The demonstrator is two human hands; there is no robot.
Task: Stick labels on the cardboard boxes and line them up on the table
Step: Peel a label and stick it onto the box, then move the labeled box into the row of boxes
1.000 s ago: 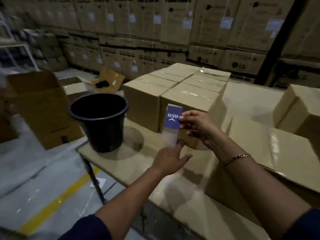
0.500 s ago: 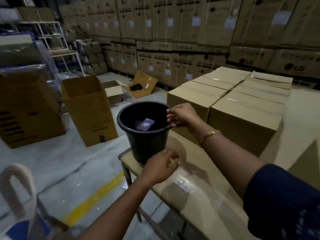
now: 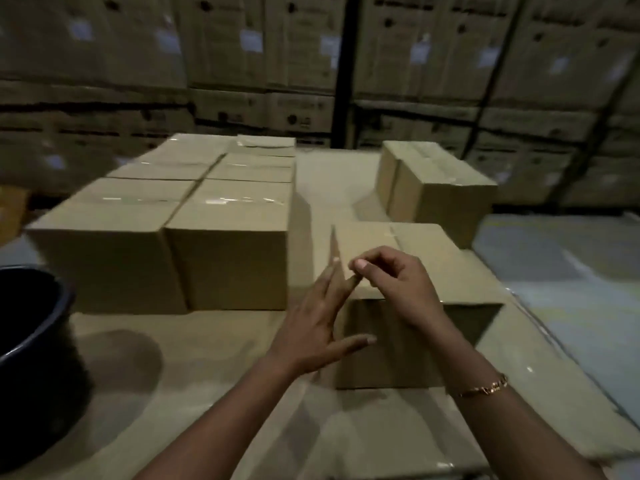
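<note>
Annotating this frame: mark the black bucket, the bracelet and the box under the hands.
black bucket point(image 3: 33, 327): head view, rim.
bracelet point(image 3: 485, 388): head view, chain.
box under the hands point(image 3: 433, 261): head view, top face.

The black bucket point(image 3: 31, 358) is cut off at the left edge; the far stacked cartons point(image 3: 242, 57) are blurred.

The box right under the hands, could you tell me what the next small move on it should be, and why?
Probably bring the hands down to the nearest box. The right hand is pinched at its fingertips, though blur hides any label there, and the left hand is spread flat at the box's near left corner. No label shows on its top, and it stands apart from the grouped boxes.
</note>
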